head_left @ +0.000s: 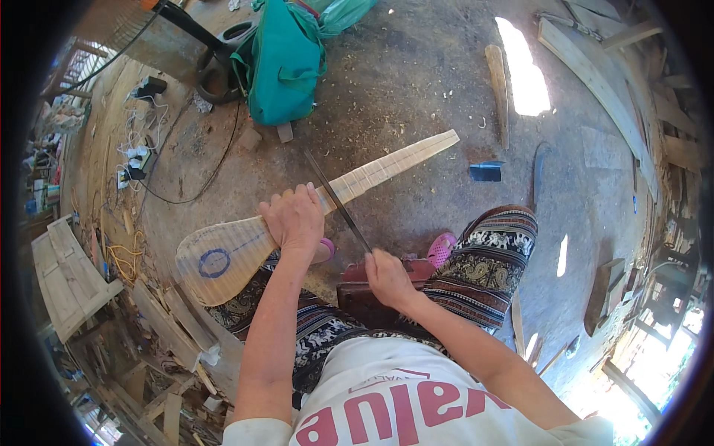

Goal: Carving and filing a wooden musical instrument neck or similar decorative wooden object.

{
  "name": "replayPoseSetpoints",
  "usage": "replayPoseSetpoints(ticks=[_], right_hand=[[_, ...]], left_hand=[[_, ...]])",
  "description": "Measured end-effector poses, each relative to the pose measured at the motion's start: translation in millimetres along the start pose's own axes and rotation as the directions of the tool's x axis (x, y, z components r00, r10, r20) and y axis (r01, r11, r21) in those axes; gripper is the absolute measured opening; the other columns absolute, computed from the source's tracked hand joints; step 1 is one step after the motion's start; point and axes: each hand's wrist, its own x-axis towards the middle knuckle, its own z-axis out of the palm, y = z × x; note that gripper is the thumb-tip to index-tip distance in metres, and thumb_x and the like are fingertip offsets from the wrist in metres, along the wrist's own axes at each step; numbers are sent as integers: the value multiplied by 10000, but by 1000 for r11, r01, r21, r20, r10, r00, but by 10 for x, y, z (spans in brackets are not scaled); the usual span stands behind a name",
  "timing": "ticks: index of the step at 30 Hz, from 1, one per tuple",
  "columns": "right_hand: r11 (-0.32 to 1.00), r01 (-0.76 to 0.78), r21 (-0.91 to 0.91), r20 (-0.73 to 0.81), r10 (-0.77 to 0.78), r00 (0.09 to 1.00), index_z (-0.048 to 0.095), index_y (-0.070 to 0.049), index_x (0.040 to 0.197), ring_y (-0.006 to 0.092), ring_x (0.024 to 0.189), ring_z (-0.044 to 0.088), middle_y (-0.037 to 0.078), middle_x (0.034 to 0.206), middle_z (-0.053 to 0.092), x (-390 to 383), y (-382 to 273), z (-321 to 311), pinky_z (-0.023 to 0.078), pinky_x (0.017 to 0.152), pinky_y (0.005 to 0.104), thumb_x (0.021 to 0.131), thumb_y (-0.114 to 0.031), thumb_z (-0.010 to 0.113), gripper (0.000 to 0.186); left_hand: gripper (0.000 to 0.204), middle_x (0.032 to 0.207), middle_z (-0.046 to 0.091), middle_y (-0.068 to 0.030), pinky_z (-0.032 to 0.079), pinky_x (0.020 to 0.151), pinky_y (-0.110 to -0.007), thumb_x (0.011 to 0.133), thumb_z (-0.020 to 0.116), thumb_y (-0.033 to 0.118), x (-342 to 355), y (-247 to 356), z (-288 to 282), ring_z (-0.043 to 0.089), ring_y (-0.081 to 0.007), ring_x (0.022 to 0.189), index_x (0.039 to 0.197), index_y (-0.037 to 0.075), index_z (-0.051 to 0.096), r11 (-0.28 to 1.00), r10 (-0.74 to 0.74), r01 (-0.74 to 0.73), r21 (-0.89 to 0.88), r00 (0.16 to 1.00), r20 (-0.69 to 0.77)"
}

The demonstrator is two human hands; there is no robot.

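A lute-shaped piece of pale wood point(236, 244) lies slantwise across my lap. Its rounded body, marked with a dark blue ring, rests over my left thigh, and its long neck points away to the right. My left hand point(295, 221) is closed over the wood where the body narrows into the neck. In my right hand point(390, 279) is the near end of a long, thin, dark file point(339, 204). The file crosses the neck at an angle, just right of my left hand, its far tip sticking out past the wood. My right fingers hide its handle end.
A green bag point(286, 67) stands ahead beside a fan base. A power strip with tangled white cables point(135, 160) lies left. On the floor are a wooden stick point(497, 93), a small blue piece point(486, 172) and a curved blade point(538, 175). Planks point(591, 89) lean at right.
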Motion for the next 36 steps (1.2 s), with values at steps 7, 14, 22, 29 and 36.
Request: replayPoseSetpoints(ticks=[7,14,22,29,36], right_hand=[[999,45,-4,-18,-45,999,530,20,832,486,766,569,278,771,580,495,-98,141,447,686,557,960,-176,462,244],[1000,25,-14,-47,-26,999,527,21,823,493,756,570,287,758,585,461,-24,74,448,669,560,964,-189,457,262],[999,44,22,1,-44,999,536,23,824,498,751,573,292,767,593,-40,-47,89,450,663,554,972,-190,444,276],[991,108,-81,-21,-110,994,603,-54,664,391,707,607,212,739,601,633,40,0,477,623,474,780,-154,560,159],[983,160,-89,66,-154,986,601,30,886,410,842,640,211,817,628,292,192,347,520,736,485,837,-131,515,188]], left_hand=[[389,834,694,-115,376,811,-453,966,407,331,-38,-5,16,625,-297,830,843,110,702,1000,20,-20,-23,999,-41],[385,830,694,-118,373,813,-454,962,416,330,-29,96,-34,627,-301,830,837,106,703,999,25,-26,-38,999,-27],[392,836,694,-128,370,821,-458,963,414,329,-44,-109,6,622,-308,824,829,94,698,999,-7,6,-48,1000,-19],[292,799,689,-140,462,655,-497,896,492,277,15,212,181,658,-357,755,803,104,708,984,169,-169,-55,985,-20],[381,748,667,-169,485,597,-484,976,443,313,341,-170,693,648,-358,678,815,67,686,974,217,-225,-17,954,-205]])
